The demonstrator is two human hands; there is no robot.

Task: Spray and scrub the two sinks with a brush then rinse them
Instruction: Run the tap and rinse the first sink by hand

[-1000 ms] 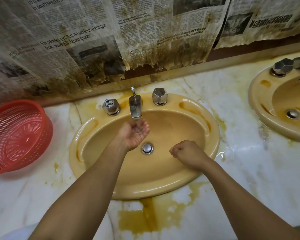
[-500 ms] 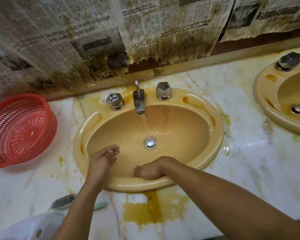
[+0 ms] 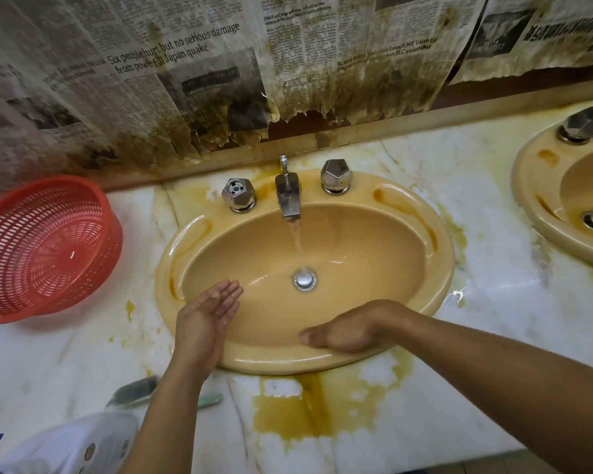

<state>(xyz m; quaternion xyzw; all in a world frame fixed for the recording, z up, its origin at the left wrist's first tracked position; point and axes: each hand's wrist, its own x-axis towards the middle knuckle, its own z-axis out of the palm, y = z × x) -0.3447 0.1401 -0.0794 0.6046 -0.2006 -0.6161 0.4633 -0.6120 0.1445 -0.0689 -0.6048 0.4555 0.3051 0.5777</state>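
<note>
Glistening oval sink (image 3: pixel 288 364) — glossy, mustard-yellow

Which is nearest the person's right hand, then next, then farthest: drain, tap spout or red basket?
From the right hand:
1. Drain, just ahead of it, in the sink.
2. Tap spout, at the back rim.
3. Red basket, far left on the counter.

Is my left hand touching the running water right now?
Apart. The head view shows the left hand beside the water stream, with bare basin between them.
</note>
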